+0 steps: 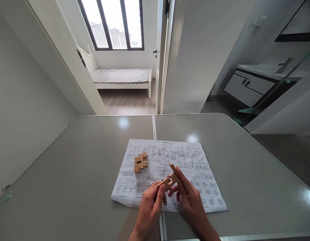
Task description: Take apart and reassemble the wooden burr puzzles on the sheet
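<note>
My left hand (152, 199) is closed around one end of a notched wooden puzzle piece (166, 181), with thumb and fingers pinching it. Another wooden puzzle piece (173, 167) is pinched in my right hand (188, 192), standing at an angle against the first one. The two hands meet above the lower middle of a creased instruction sheet (155, 152) printed with small diagrams. On its left part lie several notched wooden pieces (141, 162), set close together. My fingers cover parts of the held pieces, so how they fit together cannot be made out.
The sheet lies across the seam (154, 129) of a grey folding table (94, 160). Past its far edge are a doorway with an open door (160, 67) and a bed (122, 76). A washbasin cabinet (247, 85) stands at the right.
</note>
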`<move>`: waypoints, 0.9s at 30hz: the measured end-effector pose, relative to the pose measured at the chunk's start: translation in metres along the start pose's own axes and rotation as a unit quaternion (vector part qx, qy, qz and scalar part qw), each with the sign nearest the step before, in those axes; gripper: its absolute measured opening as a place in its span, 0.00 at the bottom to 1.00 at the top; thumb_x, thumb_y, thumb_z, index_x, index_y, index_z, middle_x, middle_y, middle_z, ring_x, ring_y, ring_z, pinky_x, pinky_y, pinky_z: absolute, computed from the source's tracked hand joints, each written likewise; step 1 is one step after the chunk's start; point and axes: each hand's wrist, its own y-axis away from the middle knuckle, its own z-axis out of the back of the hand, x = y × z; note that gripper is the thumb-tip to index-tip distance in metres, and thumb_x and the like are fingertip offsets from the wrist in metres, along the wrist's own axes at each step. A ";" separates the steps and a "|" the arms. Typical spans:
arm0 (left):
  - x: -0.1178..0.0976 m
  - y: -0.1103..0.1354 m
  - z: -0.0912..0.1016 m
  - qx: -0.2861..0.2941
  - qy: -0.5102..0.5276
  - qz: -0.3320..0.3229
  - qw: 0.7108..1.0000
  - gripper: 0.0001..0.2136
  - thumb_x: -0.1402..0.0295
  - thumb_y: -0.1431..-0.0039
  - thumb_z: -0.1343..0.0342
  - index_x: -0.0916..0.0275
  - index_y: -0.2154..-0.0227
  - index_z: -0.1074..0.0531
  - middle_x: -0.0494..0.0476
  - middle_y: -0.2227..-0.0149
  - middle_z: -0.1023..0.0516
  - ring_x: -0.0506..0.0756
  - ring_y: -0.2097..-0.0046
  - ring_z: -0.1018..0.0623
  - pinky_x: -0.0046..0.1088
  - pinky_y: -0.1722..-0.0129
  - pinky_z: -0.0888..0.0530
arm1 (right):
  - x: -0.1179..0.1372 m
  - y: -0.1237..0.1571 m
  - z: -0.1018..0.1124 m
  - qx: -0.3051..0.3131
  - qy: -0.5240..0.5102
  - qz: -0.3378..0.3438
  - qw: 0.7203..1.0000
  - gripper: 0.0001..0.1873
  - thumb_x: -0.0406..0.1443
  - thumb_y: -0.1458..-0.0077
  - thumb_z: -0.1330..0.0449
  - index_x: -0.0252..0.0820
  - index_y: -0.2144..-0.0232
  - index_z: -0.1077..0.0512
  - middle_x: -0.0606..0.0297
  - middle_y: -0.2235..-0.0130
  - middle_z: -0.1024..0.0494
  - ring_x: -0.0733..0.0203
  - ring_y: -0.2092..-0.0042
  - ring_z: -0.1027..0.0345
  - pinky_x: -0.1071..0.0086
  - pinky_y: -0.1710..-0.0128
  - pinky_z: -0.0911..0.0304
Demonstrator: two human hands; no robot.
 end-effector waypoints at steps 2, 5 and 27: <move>0.000 -0.001 -0.002 0.012 0.002 -0.008 1.000 0.22 0.54 0.26 0.53 0.64 0.62 0.20 0.58 0.65 0.23 0.53 0.67 0.27 0.27 0.64 0.27 | 0.001 0.000 -0.003 0.004 0.007 0.003 1.000 0.25 0.40 0.26 0.52 0.57 0.30 0.38 0.56 0.36 0.25 0.62 0.70 0.23 0.67 0.70 0.24; -0.002 -0.002 -0.005 0.022 0.002 -0.012 1.000 0.22 0.53 0.26 0.53 0.63 0.64 0.20 0.59 0.64 0.22 0.54 0.66 0.26 0.27 0.64 0.27 | 0.004 0.000 -0.005 0.001 0.009 0.007 1.000 0.25 0.39 0.26 0.52 0.56 0.31 0.36 0.55 0.39 0.23 0.62 0.69 0.22 0.68 0.70 0.24; 0.006 0.000 0.001 -0.006 0.152 0.083 0.985 0.28 0.43 0.31 0.52 0.67 0.59 0.22 0.60 0.66 0.22 0.51 0.71 0.33 0.28 0.69 0.31 | 0.008 -0.002 0.002 -0.058 -0.020 -0.104 0.993 0.29 0.52 0.26 0.55 0.40 0.39 0.31 0.58 0.64 0.17 0.60 0.74 0.27 0.68 0.74 0.29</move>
